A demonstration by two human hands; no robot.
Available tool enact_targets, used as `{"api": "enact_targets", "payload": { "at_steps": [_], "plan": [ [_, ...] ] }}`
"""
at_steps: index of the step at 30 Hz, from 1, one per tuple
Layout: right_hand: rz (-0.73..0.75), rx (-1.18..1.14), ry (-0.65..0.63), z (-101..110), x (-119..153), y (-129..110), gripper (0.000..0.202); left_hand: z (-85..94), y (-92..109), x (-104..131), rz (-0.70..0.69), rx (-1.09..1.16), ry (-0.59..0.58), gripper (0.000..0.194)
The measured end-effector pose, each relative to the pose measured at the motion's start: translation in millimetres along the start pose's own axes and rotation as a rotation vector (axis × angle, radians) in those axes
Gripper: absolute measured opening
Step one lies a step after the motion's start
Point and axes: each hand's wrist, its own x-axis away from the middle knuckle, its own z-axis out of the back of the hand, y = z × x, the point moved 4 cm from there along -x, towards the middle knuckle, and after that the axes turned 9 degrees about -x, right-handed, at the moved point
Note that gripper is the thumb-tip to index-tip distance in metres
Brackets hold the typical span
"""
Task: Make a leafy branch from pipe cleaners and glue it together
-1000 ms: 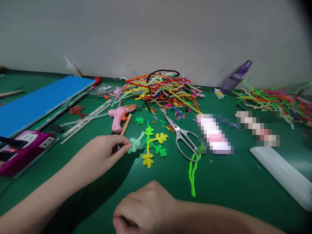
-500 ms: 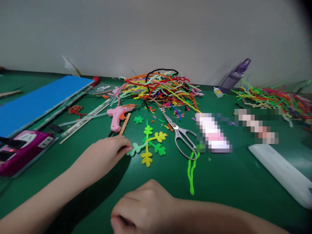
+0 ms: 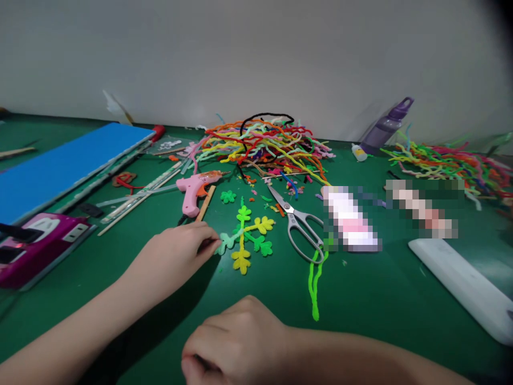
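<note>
Two yellow fuzzy sprigs [image 3: 241, 262] and some green ones [image 3: 264, 247] meet like a star on the green table [image 3: 276, 294]. The left hand [image 3: 182, 248] pinches the pale green sprig [image 3: 228, 241], hiding its tip, and the right hand [image 3: 238, 339] is curled shut, partly cut off, so I can't tell if it holds anything

The green tabletop [image 3: 272, 289] bears a heap of fuzzy stems [image 3: 264, 139], a pink glue gun [image 3: 194, 193], open scissors [image 3: 298, 219], a green flower [image 3: 228, 197], and leafy sprigs [image 3: 242, 235] laid crosswise. A blue board [image 3: 76, 160] and magenta power strip [image 3: 44, 246] lie left; a purple bottle [image 3: 382, 131] leans against the wall [image 3: 256, 59], right of the heap.
</note>
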Motion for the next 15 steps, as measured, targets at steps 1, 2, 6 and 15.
{"api": "enact_targets", "payload": {
  "at_steps": [1, 2, 6, 15],
  "plan": [
    [0.000, 0.003, -0.014, -0.1, -0.7, -0.2, 0.012, 0.8, 0.2, 0.7, 0.014, -0.012, 0.016, 0.027],
    [-0.004, 0.009, -0.039, -0.6, -1.4, -0.3, 0.012, 2.0, 0.5, 1.5, 0.028, -0.021, 0.039, 0.026],
    [-0.027, 0.039, -0.126, -2.4, -3.0, -0.5, 0.014, 6.1, 5.4, 4.2, 0.021, -0.013, 0.156, 0.030],
    [0.016, -0.005, 0.028, 0.9, 0.3, -0.7, 0.011, -4.5, 12.8, -2.3, -0.078, -0.001, 0.086, 0.030]
  ]
}}
